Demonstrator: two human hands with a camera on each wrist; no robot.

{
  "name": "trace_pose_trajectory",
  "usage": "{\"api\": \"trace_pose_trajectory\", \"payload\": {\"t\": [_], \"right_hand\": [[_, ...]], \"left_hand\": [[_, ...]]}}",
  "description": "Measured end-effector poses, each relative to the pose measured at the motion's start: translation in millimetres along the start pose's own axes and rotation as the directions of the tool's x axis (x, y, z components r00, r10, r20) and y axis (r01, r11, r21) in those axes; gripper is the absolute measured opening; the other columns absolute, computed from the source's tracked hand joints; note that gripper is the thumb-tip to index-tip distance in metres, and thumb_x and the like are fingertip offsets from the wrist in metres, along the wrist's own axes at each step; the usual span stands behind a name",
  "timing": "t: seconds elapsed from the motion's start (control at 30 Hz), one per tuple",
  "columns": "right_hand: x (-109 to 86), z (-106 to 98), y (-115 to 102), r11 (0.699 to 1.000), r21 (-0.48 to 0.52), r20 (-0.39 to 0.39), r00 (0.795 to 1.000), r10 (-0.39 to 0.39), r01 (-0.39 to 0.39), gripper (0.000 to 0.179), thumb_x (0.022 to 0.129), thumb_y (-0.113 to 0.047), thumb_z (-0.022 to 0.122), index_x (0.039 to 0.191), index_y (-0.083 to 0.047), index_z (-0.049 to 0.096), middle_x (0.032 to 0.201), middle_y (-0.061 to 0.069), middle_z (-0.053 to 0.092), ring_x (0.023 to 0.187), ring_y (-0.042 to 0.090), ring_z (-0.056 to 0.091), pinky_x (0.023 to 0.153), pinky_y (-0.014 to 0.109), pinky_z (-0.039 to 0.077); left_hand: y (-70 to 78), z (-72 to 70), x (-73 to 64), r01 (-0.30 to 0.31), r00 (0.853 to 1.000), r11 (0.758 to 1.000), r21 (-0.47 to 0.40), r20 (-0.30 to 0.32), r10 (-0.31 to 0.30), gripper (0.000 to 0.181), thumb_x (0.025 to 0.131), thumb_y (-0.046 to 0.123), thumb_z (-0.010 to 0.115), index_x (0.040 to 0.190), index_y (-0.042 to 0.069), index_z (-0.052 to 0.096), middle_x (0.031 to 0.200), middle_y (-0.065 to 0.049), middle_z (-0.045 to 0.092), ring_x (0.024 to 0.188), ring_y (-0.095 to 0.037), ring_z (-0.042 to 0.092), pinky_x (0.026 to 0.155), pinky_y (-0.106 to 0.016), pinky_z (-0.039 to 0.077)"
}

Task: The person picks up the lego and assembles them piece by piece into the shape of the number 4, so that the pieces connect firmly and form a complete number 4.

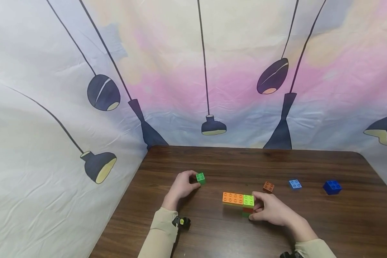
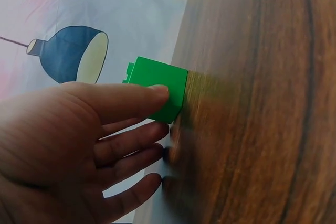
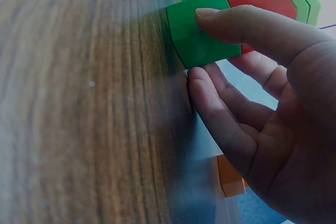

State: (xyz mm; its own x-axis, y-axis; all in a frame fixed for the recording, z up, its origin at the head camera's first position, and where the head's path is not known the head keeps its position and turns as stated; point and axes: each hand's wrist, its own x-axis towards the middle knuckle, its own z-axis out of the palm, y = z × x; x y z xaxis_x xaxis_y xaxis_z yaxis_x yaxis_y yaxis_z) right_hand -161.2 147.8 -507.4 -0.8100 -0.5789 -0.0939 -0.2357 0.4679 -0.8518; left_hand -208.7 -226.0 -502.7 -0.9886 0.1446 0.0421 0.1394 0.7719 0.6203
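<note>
My left hand (image 1: 181, 186) pinches a green toy brick (image 2: 157, 72) between thumb and fingers. In the left wrist view the brick's base meets the tabletop, studs facing away from it. Right of it, my right hand (image 1: 274, 209) grips a stack of bricks by its right side. The stack has a green brick (image 3: 202, 40) at the bottom and a red brick (image 3: 262, 3) over that. Higher up sits a lime-green brick (image 1: 248, 200), and a long orange brick (image 1: 233, 198) juts out to the left over the table. My right thumb presses the bottom green brick.
Beyond the right hand, a small brown-orange brick (image 1: 268, 186), a light blue brick (image 1: 295, 184) and a dark blue brick (image 1: 332, 187) lie in a loose row on the dark wooden table (image 1: 213, 157). A cloth printed with lamps (image 1: 180, 71) hangs behind the table.
</note>
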Motion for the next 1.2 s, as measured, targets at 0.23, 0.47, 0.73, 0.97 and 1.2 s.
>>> {"api": "trace_pose_trajectory", "payload": {"t": [0.23, 0.47, 0.73, 0.97, 1.2], "right_hand": [[-1.3, 0.1, -1.2, 1.000, 0.006, -0.009, 1.000, -0.002, 0.002, 0.039, 0.080, -0.012, 0.094, 0.102, -0.012, 0.062, 0.095, 0.001, 0.067, 0.085, 0.018, 0.061, 0.071, 0.026, 0.054], [0.7, -0.2, 1.1, 1.000, -0.003, -0.009, 1.000, 0.003, -0.003, 0.038, 0.081, -0.014, 0.094, 0.102, -0.013, 0.062, 0.095, 0.000, 0.067, 0.086, 0.017, 0.061, 0.072, 0.027, 0.054], [3.3, 1.5, 0.3, 1.000, -0.006, -0.004, 1.000, -0.003, 0.003, 0.038, 0.081, -0.015, 0.094, 0.102, -0.014, 0.062, 0.096, -0.001, 0.067, 0.085, 0.016, 0.061, 0.072, 0.027, 0.053], [1.9, 2.9, 0.2, 1.000, 0.012, -0.008, 1.000, -0.012, 0.012, 0.038, 0.080, -0.012, 0.094, 0.103, -0.012, 0.063, 0.097, 0.000, 0.068, 0.087, 0.018, 0.063, 0.073, 0.026, 0.054], [0.6, 0.1, 0.7, 1.000, -0.001, -0.009, 1.000, -0.007, 0.007, 0.038, 0.081, -0.013, 0.094, 0.101, -0.013, 0.062, 0.095, 0.000, 0.066, 0.085, 0.016, 0.061, 0.071, 0.026, 0.054]], "left_hand": [[2.1, -0.6, 2.0, -0.023, 1.000, 0.999, -0.035, 0.006, 0.023, 0.029, 0.092, 0.013, 0.085, 0.118, 0.008, 0.076, 0.115, -0.006, 0.074, 0.114, -0.027, 0.068, 0.101, -0.052, 0.054], [17.0, -5.1, 1.3, -0.082, 0.993, 0.974, -0.209, 0.069, 0.098, 0.032, 0.095, 0.019, 0.082, 0.125, 0.013, 0.074, 0.102, 0.004, 0.072, 0.095, -0.016, 0.067, 0.085, -0.039, 0.056], [46.2, -9.9, -10.4, -0.189, 0.966, 0.897, -0.399, 0.089, 0.244, 0.035, 0.096, 0.018, 0.081, 0.128, 0.009, 0.070, 0.110, -0.002, 0.073, 0.097, -0.018, 0.071, 0.084, -0.036, 0.060], [66.0, -0.7, -27.8, -0.231, 0.929, 0.855, -0.465, 0.155, 0.335, 0.034, 0.098, 0.015, 0.080, 0.130, 0.012, 0.069, 0.112, -0.001, 0.073, 0.097, -0.018, 0.072, 0.084, -0.033, 0.061], [73.8, 15.4, -37.5, -0.230, 0.909, 0.810, -0.539, 0.180, 0.377, 0.037, 0.098, 0.009, 0.077, 0.134, 0.007, 0.066, 0.120, -0.011, 0.072, 0.102, -0.016, 0.073, 0.088, -0.031, 0.061]]}}
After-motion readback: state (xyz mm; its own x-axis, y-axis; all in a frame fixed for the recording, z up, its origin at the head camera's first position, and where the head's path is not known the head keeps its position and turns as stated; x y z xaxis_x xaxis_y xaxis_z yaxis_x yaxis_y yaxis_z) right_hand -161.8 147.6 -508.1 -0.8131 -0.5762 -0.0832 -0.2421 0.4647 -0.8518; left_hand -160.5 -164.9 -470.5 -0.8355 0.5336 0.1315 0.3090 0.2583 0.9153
